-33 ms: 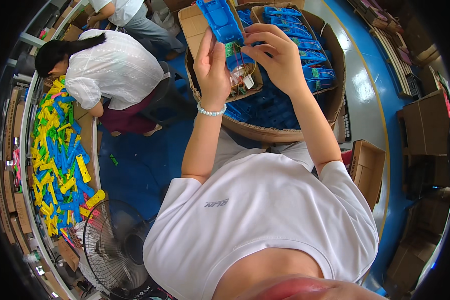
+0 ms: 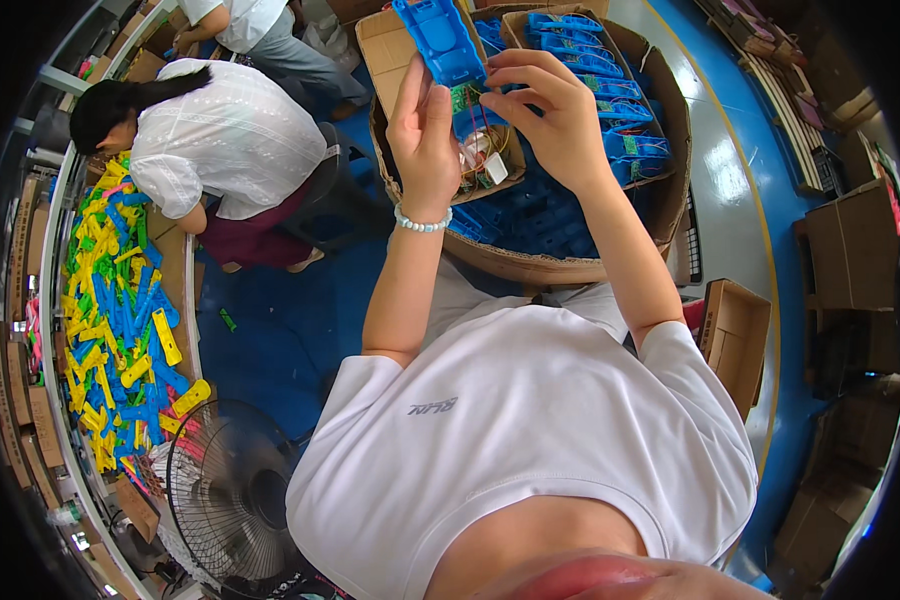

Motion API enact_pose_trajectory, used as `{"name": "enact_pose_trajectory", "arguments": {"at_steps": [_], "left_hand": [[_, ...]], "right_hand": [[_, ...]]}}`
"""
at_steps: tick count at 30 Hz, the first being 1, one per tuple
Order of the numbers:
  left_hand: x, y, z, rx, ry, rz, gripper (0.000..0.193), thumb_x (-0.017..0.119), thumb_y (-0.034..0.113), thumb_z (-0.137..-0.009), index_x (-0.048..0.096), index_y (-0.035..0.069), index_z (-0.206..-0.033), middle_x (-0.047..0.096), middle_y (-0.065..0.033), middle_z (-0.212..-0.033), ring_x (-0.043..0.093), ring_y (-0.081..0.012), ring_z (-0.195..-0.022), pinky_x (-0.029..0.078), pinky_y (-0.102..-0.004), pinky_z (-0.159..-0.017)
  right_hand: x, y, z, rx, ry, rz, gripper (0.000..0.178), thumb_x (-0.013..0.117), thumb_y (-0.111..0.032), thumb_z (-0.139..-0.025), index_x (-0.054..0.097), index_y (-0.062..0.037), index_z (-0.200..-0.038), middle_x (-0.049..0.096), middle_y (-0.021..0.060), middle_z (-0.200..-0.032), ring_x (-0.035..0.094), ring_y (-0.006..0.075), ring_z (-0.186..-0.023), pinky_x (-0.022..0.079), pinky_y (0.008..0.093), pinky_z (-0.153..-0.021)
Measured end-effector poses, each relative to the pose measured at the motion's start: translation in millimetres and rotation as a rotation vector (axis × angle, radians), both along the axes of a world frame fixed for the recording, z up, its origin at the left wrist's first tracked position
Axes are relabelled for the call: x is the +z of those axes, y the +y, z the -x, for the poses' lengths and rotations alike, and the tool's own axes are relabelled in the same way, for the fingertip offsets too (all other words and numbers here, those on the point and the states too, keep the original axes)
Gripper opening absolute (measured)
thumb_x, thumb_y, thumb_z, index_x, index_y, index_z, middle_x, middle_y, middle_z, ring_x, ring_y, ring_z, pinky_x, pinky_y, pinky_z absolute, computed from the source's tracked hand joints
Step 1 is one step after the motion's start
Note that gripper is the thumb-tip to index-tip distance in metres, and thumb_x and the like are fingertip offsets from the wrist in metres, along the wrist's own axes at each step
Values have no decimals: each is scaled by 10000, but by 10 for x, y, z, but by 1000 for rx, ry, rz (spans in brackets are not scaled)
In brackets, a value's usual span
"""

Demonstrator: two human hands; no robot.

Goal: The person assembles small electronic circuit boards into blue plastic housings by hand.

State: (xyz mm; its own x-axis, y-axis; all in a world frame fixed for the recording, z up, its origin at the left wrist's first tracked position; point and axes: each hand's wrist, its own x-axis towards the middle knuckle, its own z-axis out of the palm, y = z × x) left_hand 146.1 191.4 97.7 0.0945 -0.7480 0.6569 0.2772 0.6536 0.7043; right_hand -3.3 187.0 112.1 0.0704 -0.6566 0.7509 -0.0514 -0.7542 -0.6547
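Nothing had moved since the earlier frame, taken at the same instant: both our hands were raised in the same pose over the box.

Our left hand point(image 2: 425, 135) held the blue plastic part point(image 2: 440, 40) upright, fingers closed along its left edge and thumb behind it, so that grip was clamped on the part. Our right hand point(image 2: 555, 105) came in from the other side, its fingertips point(image 2: 500, 75) pinched together at the part's lower right edge, where a small green circuit board point(image 2: 462, 97) showed against the blue; whether they gripped the board or only the part, we could not tell. A white bead bracelet point(image 2: 422, 222) circled our left wrist.

Just below the grip, thin wires and a small white piece point(image 2: 495, 165) hung between the hands. Beneath both hands sat a large cardboard box point(image 2: 670, 120) filled with more blue parts point(image 2: 590, 50), with a smaller cardboard tray point(image 2: 385, 50) resting inside it under our left hand.

Well to the left of the grip, a person in a white shirt point(image 2: 225, 135) bent over a counter point(image 2: 185, 290) heaped with yellow, blue and green plastic pieces point(image 2: 115, 320). A floor fan point(image 2: 225, 490) stood lower left, near our shoulder. To the right of the grip, well apart, an open cardboard box point(image 2: 735, 335) sat on the blue floor point(image 2: 290, 320).
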Motion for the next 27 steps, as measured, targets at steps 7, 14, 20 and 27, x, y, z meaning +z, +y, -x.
{"name": "enact_pose_trajectory", "arguments": {"at_steps": [7,14,20,27], "left_hand": [[-23,57,19,78,-152,110,505,485,144,-1038,340,-63,-1476,528,-171,-1395,558,-207,-1224,429,-319,-1040],[71,136,-18,42,-184,91,497,512,118,-1024,365,-81,-1455,566,-157,-1343,585,-176,-1159,465,-301,-977],[127,167,-124,245,-524,227,469,493,126,-1027,392,-43,-1454,599,-185,-1290,617,-255,-1138,479,-321,-950],[139,321,-117,155,-449,126,423,527,134,-1015,463,-28,-1401,608,-177,-1260,626,-229,-1087,500,-328,-891]], "right_hand": [[-56,69,-116,-148,30,38,245,805,-46,-744,695,-8,-960,629,100,-1127,675,201,-859,562,305,-732],[-53,51,-72,-211,171,250,259,807,-64,-761,689,-36,-989,600,93,-1188,613,156,-826,531,281,-726],[-4,130,-42,-167,180,124,264,809,-71,-736,672,-47,-960,560,107,-1138,623,218,-842,531,317,-707],[-38,199,-66,-174,142,165,239,809,-49,-728,677,-48,-927,525,120,-1108,612,215,-823,525,311,-682]]}}
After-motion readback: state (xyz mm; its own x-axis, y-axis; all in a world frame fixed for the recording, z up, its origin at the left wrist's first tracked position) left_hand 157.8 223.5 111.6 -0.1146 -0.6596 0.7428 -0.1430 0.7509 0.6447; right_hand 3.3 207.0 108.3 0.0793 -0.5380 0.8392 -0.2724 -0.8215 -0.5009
